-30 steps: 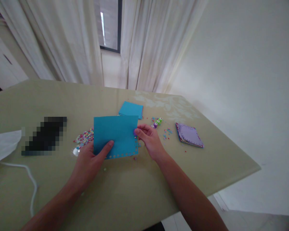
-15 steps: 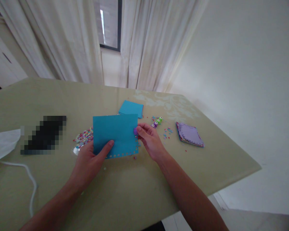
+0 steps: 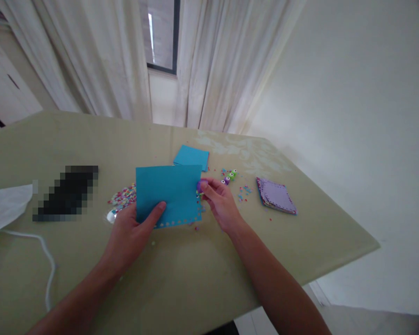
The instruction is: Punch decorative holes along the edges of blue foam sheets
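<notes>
My left hand (image 3: 132,228) grips a blue paper sheet (image 3: 169,190) at its lower left, thumb lying on the front. A row of small punched holes runs along the sheet's bottom edge and up part of its right edge. At that right edge my right hand (image 3: 219,200) pinches a small purple craft punch (image 3: 201,186), partly hidden by the fingers. Just beyond that hand, purple and green punches with eye-like tops (image 3: 229,177) stand in a line on the table.
A pile of coloured paper bits (image 3: 124,195) lies left of the sheet, with more scattered bits (image 3: 244,191) to the right. Blue sheets (image 3: 192,157) are stacked behind. A stack of lilac hole-edged sheets (image 3: 278,196) sits right. A blurred-out dark object (image 3: 68,193) and white cable (image 3: 49,256) lie left.
The purple punch has moved slightly up along the sheet's right edge, with my right fingers round it. My left hand keeps its hold on the sheet. The view has shifted a little.
</notes>
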### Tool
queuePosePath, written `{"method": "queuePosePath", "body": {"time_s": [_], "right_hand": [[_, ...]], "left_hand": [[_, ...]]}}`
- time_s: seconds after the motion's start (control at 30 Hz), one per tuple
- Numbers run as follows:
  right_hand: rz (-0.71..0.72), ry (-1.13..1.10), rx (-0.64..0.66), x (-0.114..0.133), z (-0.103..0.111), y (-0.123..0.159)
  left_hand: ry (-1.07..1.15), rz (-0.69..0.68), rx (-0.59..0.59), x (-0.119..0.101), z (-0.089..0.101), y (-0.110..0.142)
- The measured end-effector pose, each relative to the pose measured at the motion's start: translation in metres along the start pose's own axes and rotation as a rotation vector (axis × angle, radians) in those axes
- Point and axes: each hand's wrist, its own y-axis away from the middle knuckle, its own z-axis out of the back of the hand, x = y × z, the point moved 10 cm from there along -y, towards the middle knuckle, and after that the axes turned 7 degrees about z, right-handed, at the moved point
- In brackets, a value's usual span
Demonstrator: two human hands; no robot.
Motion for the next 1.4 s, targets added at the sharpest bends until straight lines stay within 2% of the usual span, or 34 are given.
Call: {"method": "queuePosePath", "body": {"time_s": [0.1, 0.2, 0.33, 0.43, 0.57, 0.67, 0.77, 0.83, 0.93, 1.0, 1.1, 1.27, 1.4], "right_hand": [[0.051, 0.031, -0.049, 0.006, 0.006, -0.002], [0.079, -0.003, -0.155, 0.007, 0.02, -0.004], [0.137, -0.023, -0.298, 0.016, 0.045, -0.009], [0.203, 0.08, -0.37, 0.034, 0.071, -0.016], [0.237, 0.465, -0.386, 0.063, 0.109, -0.027], [0.215, 0.969, -0.231, 0.076, 0.122, -0.039], [0.059, 1.475, -0.077, 0.064, 0.141, -0.047], [-0.019, 1.568, -0.074, 0.057, 0.158, -0.049], [-0.039, 1.561, -0.108, 0.049, 0.175, -0.053], [-0.016, 1.541, -0.123, 0.044, 0.178, -0.059], [0.043, 1.46, -0.105, 0.034, 0.172, -0.071], [0.17, 1.29, 0.032, 0.013, 0.14, -0.089], [0.244, 1.19, 0.102, 0.006, 0.118, -0.093]], "left_hand": [[0.009, 0.01, -0.009, -0.001, 0.001, 0.0], [0.024, 0.028, -0.01, 0.002, 0.001, -0.002], [0.041, 0.059, 0.004, 0.008, -0.001, -0.004], [0.062, 0.075, 0.021, 0.012, -0.002, -0.006], [0.094, 0.053, 0.147, 0.009, -0.014, -0.003], [0.061, -0.007, 0.331, 0.0, -0.032, 0.007], [-0.072, -0.14, 0.471, -0.013, -0.048, 0.021], [-0.146, -0.26, 0.525, -0.023, -0.057, 0.029], [-0.241, -0.415, 0.553, -0.034, -0.069, 0.038], [-0.328, -0.464, 0.518, -0.035, -0.078, 0.039], [-0.464, -0.452, 0.435, -0.031, -0.091, 0.035], [-0.591, -0.412, 0.328, -0.032, -0.114, 0.024], [-0.548, -0.399, 0.306, -0.038, -0.124, 0.01]]}}
